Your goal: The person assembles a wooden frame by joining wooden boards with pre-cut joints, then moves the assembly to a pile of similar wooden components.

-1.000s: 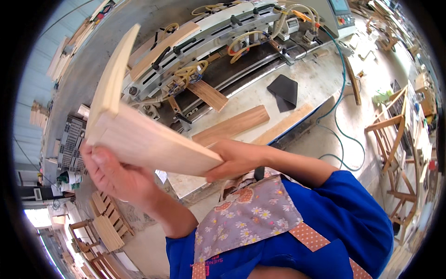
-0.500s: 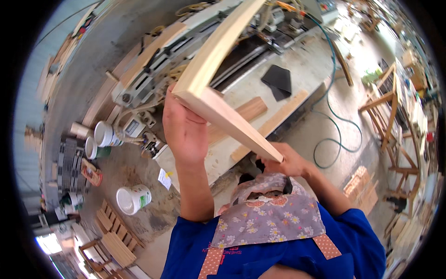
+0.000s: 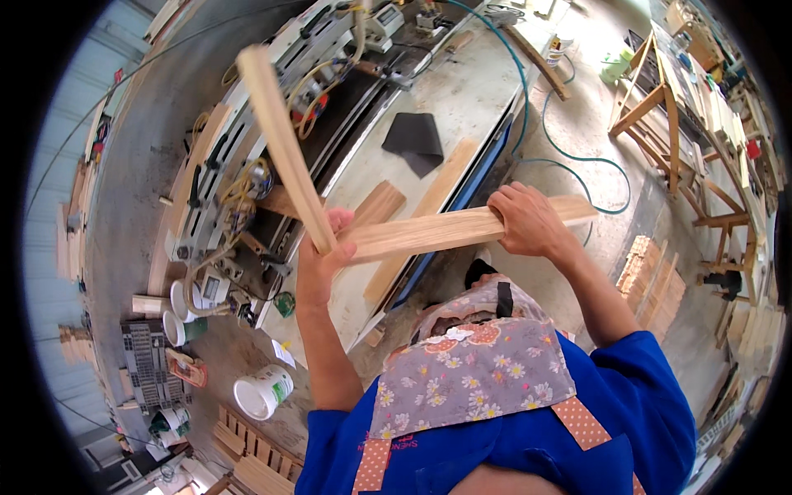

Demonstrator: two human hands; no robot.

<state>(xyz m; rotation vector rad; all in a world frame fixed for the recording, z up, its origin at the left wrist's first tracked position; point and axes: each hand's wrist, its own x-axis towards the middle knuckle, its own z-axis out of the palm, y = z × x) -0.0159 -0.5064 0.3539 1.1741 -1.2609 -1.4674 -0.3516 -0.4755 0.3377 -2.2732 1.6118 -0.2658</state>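
Observation:
An L-shaped wooden piece, made of two pale lengths meeting at a corner, is held above the machine's light table (image 3: 342,309). Its wide board (image 3: 421,238) runs rightward, while the narrower-looking length (image 3: 285,136) rises away to the far left. At the corner, my left hand (image 3: 318,276) is closed round the wood, thumb on the near side. Toward the board's right end, my right hand (image 3: 528,219) wraps over it, fingers on top. How the two lengths are fastened cannot be seen.
A black sheet (image 3: 412,142), a short brown board (image 3: 381,202) and a longer pale board (image 3: 450,177) lie on the table. Behind runs a machine rail (image 3: 216,177). A white bucket (image 3: 262,392) stands left; a green hose (image 3: 524,82) and stacked wood (image 3: 648,285) are right.
The wooden piece has turned and come lower, so its wide face shows now. My right hand has moved up and right along the board; my left hand stays at the corner.

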